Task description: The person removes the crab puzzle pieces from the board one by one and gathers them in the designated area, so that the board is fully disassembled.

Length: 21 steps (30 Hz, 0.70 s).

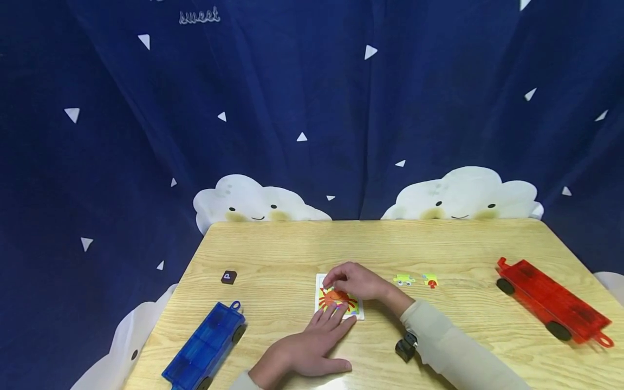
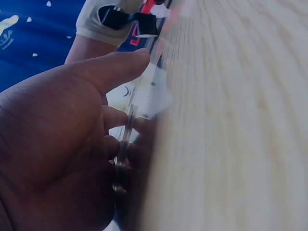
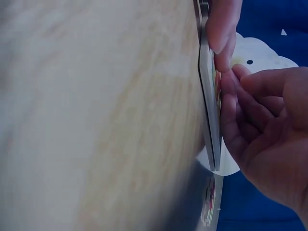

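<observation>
Saw pale wood-grain table (image 1: 273,246) with rounded far corners. Near left edge, noted blue see-through toy wagon (image 1: 205,344), black-wheeled, set aslant; farther back, spotted small dark cube (image 1: 229,277) marked with letter P. On right side, found red toy wagon (image 1: 556,298), also black-wheeled, slanted opposite way. Behind, saw navy curtain (image 1: 273,70) printed with white triangles (image 1: 370,52), smiling white clouds (image 1: 251,199) and lettering (image 1: 200,16), reading "sweet". In left wrist view, glimpsed red patch (image 2: 147,6), perhaps same red toy wagon, too blurred to tell.
</observation>
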{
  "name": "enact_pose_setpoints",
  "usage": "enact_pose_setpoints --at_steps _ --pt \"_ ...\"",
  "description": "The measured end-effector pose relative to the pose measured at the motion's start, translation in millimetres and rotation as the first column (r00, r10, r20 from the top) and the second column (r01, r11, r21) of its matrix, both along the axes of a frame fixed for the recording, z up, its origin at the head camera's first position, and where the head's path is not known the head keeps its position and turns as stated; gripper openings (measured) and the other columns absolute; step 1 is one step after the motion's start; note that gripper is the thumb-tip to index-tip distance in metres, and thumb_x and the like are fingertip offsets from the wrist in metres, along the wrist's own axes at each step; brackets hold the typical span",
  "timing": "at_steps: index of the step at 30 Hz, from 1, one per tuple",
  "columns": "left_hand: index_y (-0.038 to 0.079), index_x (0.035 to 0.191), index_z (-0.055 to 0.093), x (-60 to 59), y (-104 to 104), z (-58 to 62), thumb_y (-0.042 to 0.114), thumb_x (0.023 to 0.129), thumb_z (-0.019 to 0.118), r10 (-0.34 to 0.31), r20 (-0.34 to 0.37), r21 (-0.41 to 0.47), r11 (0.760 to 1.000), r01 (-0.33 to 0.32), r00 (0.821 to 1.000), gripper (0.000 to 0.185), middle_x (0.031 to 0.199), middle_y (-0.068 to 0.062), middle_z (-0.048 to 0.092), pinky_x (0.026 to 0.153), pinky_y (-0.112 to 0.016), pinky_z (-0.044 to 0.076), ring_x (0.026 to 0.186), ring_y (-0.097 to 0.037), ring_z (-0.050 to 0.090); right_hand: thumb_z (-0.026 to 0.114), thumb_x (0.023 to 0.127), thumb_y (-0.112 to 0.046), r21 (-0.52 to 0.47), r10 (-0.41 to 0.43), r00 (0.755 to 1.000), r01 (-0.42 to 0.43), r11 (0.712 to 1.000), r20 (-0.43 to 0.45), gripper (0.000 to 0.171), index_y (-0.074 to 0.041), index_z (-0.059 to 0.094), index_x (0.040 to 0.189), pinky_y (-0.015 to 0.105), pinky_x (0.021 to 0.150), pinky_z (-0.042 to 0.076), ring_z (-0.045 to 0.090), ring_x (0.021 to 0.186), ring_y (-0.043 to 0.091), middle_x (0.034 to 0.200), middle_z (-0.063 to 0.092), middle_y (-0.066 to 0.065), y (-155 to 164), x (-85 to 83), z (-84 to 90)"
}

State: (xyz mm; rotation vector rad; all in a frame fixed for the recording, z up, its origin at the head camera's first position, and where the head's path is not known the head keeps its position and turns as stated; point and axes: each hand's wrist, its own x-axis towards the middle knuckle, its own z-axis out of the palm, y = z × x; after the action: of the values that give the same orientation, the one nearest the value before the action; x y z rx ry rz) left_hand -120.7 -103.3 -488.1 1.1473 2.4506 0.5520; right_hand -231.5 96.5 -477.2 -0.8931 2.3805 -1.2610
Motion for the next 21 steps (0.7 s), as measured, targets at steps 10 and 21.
enact_pose_setpoints --at_steps 10,21 --pt "0.016 0.167 0.012 -1.9 -0.2 1.4 0.059 0.104 0.048 0.007 0.072 0.021 1.0 -0.009 0.997 0.084 0.171 -0.014 -0.003 0.122 -0.057 0.002 0.155 -0.034 -0.008 0.056 0.095 0.005 0.025 -0.015 1.0 0.015 1.0 -0.015 0.027 -0.005 0.076 0.109 0.026 0.077 0.047 0.059 0.089 0.013 0.105 0.074 0.002 -0.9 4.2 -0.9" --pt "0.013 0.167 0.014 -1.2 -0.1 0.4 0.059 0.103 0.049 0.001 0.043 0.017 1.0 -0.002 0.999 0.086 0.171 -0.017 0.0 0.121 -0.06 0.005 0.155 -0.035 -0.006 0.058 0.096 0.005 -0.006 -0.024 0.999 0.024 1.0 0.024 0.025 -0.006 0.076 0.108 0.028 0.079 0.049 0.061 0.09 0.015 0.103 0.074 0.002 -1.1 3.6 1.9"
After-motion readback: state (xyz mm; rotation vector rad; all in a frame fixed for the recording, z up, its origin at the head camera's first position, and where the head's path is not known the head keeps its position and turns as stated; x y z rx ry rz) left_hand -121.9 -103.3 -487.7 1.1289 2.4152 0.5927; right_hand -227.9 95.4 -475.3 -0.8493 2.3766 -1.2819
